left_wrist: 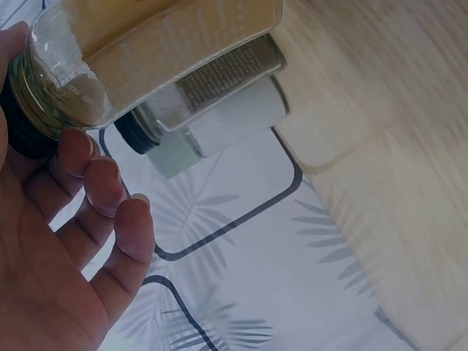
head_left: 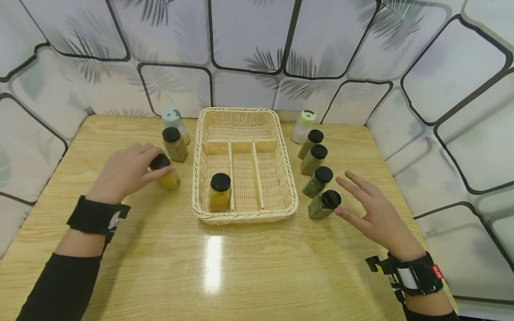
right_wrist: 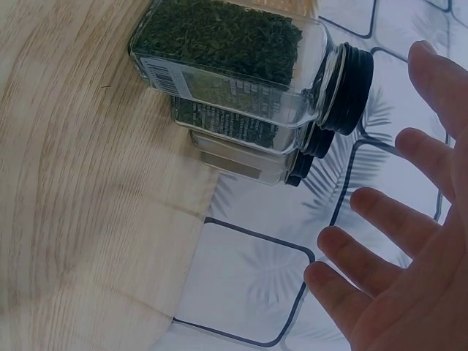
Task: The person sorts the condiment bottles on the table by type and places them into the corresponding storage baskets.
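Note:
On the left side, my left hand (head_left: 127,173) holds a jar of yellow spice (head_left: 167,181) by its black lid, thumb in front. In the left wrist view this clear jar (left_wrist: 168,55) is close up, its lid among my thumb and fingers. My right hand (head_left: 375,215) hovers with spread fingers beside a jar of green herbs (head_left: 319,210). The right wrist view shows a gap between those fingers and the herb jar's black lid (right_wrist: 349,89). Another yellow spice jar (head_left: 219,201) stands in the front left compartment of the wicker basket (head_left: 245,217).
Behind the left hand stand a brown spice jar (head_left: 176,151) and a blue-lidded shaker (head_left: 172,118). Along the basket's right side run a second herb jar (head_left: 315,185), two brownish jars and a green-lidded shaker (head_left: 303,129). A patterned cloth wall (head_left: 249,89) borders the table.

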### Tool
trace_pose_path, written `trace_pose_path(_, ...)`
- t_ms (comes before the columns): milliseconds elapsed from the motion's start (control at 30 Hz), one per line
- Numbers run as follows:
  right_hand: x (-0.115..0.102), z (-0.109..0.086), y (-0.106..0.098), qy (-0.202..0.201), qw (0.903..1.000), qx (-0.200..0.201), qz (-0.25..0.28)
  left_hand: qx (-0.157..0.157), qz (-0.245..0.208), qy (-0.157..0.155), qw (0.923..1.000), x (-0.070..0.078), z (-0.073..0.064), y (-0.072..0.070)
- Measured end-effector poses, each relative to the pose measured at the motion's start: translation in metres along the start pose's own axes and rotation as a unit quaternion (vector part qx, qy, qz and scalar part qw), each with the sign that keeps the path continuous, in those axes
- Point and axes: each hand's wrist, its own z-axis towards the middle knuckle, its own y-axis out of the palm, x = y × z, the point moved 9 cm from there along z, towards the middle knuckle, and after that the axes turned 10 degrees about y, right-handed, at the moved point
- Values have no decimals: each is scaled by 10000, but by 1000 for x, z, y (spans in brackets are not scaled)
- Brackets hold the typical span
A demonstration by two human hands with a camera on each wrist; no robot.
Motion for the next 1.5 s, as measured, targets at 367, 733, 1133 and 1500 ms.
trace_pose_path(367, 1, 0, 0, -43, 10000, 79, 5, 278, 234, 331, 9988, 8, 8, -13)
trace_pose_path(733, 2, -2, 2, -16, 9999, 95, 42, 539, 286, 579, 9965, 24, 11, -31)
trace_pose_path(1133, 3, -4, 7, -15, 9999, 80, 74, 806, 251, 624, 9945, 33, 9, -35)
trace_pose_path(1500, 6, -5, 7, -27, 9999, 82, 73, 1044, 127, 669, 9922, 44, 13, -43)
